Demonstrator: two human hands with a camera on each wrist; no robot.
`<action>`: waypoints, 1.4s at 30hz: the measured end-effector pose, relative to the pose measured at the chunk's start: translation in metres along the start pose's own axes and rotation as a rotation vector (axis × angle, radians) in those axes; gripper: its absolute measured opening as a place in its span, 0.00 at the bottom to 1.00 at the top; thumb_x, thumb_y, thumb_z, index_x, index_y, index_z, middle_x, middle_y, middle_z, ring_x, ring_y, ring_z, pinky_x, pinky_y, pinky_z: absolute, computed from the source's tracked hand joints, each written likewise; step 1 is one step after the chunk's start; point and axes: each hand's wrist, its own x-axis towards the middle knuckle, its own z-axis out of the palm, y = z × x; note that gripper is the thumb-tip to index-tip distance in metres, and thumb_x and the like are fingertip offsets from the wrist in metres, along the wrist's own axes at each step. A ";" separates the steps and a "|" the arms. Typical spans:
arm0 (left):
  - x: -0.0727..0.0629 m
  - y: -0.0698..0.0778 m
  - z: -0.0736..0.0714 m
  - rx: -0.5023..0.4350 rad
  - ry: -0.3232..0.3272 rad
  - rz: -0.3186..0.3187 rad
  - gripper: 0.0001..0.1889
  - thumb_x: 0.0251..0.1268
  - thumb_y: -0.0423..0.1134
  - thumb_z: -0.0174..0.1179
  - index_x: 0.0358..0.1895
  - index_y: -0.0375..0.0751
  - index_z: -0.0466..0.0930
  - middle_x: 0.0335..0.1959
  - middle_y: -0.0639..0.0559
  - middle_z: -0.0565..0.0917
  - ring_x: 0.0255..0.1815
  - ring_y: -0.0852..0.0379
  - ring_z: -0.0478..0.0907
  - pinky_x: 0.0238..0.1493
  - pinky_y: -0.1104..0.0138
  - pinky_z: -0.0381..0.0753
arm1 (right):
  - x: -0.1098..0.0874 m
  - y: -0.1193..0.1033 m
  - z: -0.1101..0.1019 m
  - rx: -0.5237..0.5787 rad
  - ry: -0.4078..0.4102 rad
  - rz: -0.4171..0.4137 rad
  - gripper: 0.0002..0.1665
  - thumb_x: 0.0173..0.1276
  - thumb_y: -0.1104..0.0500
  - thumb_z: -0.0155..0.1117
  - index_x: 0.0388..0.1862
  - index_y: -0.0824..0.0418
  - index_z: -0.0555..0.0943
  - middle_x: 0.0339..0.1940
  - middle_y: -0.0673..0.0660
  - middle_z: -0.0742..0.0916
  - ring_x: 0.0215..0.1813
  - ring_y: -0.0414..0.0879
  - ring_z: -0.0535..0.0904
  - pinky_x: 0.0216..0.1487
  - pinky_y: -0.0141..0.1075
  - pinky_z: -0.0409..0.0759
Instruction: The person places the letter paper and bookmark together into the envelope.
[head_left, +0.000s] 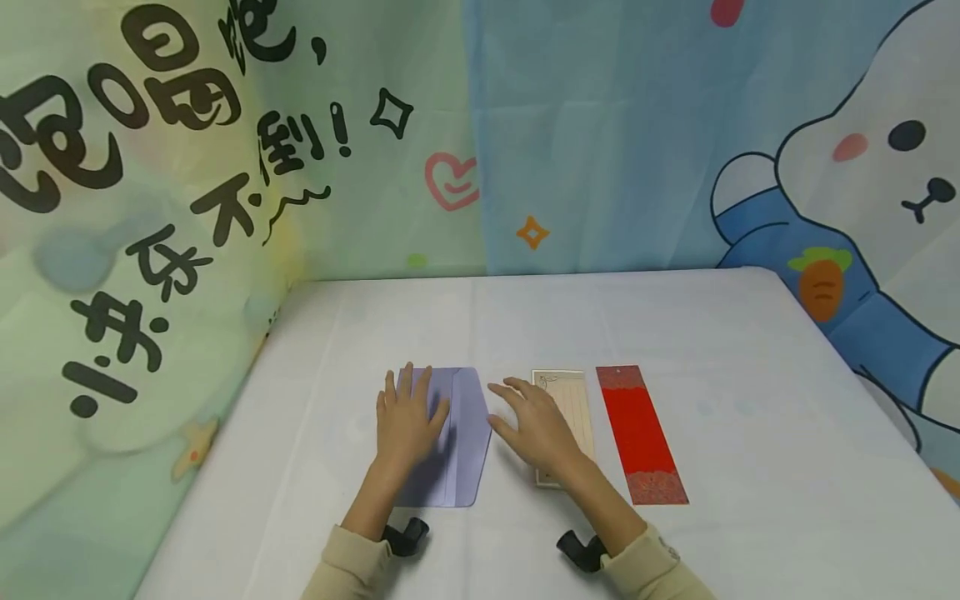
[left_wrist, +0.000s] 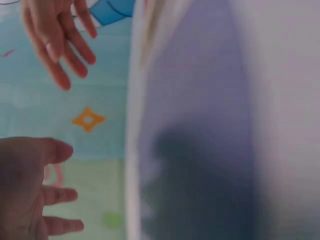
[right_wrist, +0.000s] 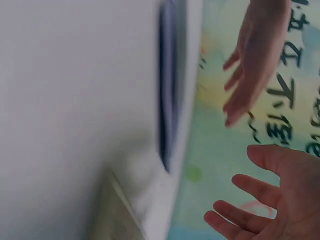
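A lilac envelope [head_left: 463,433] lies flat on the white table, its tapered flap to the right. My left hand [head_left: 405,421] hovers over the envelope with its fingers spread; its shadow falls on the paper, and nothing is in it. To the right of the flap my right hand [head_left: 542,429] is held in the air, fingers loosely extended and holding nothing. It partly hides a cream lined card [head_left: 567,400] with a thin border. The left wrist view shows the left hand [left_wrist: 30,185] raised above the table; the right wrist view shows the right hand [right_wrist: 280,200] likewise raised.
Right of the card lies a long red paper strip [head_left: 643,433] with patterned ends. A white cloth covers the table [head_left: 750,375]. Printed curtains stand along its back and left edges. Black wrist mounts [head_left: 406,537] are strapped under both forearms.
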 end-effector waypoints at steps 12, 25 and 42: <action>-0.028 -0.017 0.044 0.048 -0.111 0.025 0.35 0.63 0.61 0.46 0.69 0.47 0.60 0.70 0.37 0.54 0.69 0.30 0.42 0.60 0.36 0.45 | -0.020 -0.004 0.050 -0.050 -0.291 -0.057 0.36 0.64 0.42 0.55 0.68 0.55 0.66 0.70 0.73 0.57 0.71 0.65 0.48 0.66 0.56 0.48; -0.036 -0.020 0.060 0.063 0.009 0.068 0.34 0.64 0.63 0.42 0.69 0.47 0.61 0.70 0.37 0.55 0.69 0.32 0.42 0.62 0.38 0.41 | -0.027 0.001 0.056 -0.077 -0.231 -0.101 0.35 0.64 0.42 0.54 0.67 0.55 0.67 0.70 0.72 0.57 0.71 0.64 0.48 0.66 0.55 0.48; -0.035 -0.021 0.059 0.060 0.014 0.030 0.31 0.62 0.58 0.47 0.67 0.50 0.65 0.69 0.40 0.59 0.70 0.34 0.46 0.62 0.40 0.44 | -0.029 0.000 0.059 -0.035 -0.181 -0.098 0.35 0.64 0.43 0.56 0.66 0.56 0.68 0.69 0.71 0.59 0.70 0.65 0.49 0.66 0.56 0.47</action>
